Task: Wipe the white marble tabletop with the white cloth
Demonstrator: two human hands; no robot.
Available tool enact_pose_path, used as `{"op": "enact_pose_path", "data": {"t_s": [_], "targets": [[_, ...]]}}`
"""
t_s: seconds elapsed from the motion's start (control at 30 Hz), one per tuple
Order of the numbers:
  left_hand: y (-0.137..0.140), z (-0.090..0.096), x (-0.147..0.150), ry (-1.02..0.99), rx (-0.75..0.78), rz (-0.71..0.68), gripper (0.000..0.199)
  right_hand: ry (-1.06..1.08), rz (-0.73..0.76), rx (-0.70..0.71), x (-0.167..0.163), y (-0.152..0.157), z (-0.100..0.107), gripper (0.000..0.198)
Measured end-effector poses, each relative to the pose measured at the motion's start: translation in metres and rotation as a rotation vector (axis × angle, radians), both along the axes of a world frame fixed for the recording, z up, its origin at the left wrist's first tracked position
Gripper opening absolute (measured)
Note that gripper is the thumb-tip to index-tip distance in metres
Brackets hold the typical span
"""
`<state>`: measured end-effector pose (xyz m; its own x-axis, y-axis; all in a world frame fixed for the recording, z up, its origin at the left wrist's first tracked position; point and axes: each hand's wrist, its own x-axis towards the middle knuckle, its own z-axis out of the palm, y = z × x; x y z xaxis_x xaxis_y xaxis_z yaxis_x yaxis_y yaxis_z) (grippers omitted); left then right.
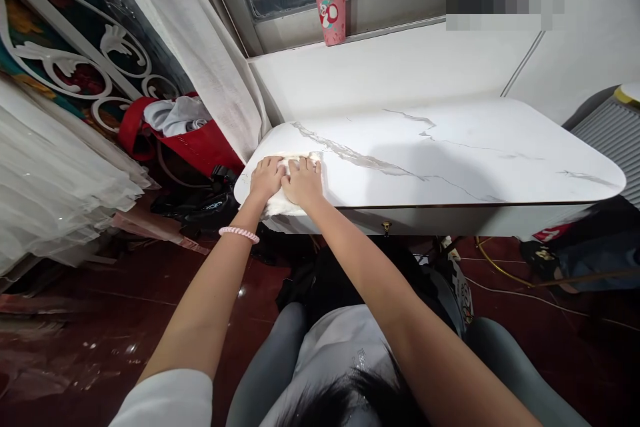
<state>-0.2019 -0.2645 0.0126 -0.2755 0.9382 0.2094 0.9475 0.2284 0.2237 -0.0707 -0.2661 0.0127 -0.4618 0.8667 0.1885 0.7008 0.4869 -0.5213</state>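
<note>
A folded white cloth (pixel 289 205) lies at the left end of a white marble-patterned tabletop (pixel 450 167), partly hanging at the front edge. My left hand (pixel 267 179) rests palm down on the left part of the cloth, its fingers stretched forward. Beside it, almost touching, my right hand (pixel 304 183) lies flat on the right part of the cloth with fingers spread. Both hands press from above, and the cloth beneath them is mostly hidden. A pink coiled band (pixel 239 234) circles my left wrist.
On the window ledge behind the table stands a pink paper cup (pixel 331 3) with a red straw. A drawer knob (pixel 386 227) sticks out below the front edge. To the left are a white curtain (pixel 200 33) and a red bag (pixel 200 150) with cloth inside.
</note>
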Motion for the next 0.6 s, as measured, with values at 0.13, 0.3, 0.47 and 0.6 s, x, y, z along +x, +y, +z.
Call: {"op": "enact_pose_path", "data": {"t_s": [0.13,0.3,0.47,0.6], "targets": [[0.01,0.002,0.005,0.026,-0.022,-0.009,0.044,0.003,-0.024,-0.006,0.002,0.008,0.001,0.054],[0.027,0.005,0.011,0.057,-0.019,-0.053,0.042,-0.018,-0.05,0.005,0.005,0.029,0.001,0.052],[0.054,0.005,0.017,0.045,-0.027,-0.043,0.042,-0.026,-0.091,0.026,0.008,0.054,-0.001,0.05],[0.081,0.003,0.021,0.043,-0.022,-0.042,0.042,-0.023,-0.112,0.049,0.01,0.079,-0.004,0.05]]}}
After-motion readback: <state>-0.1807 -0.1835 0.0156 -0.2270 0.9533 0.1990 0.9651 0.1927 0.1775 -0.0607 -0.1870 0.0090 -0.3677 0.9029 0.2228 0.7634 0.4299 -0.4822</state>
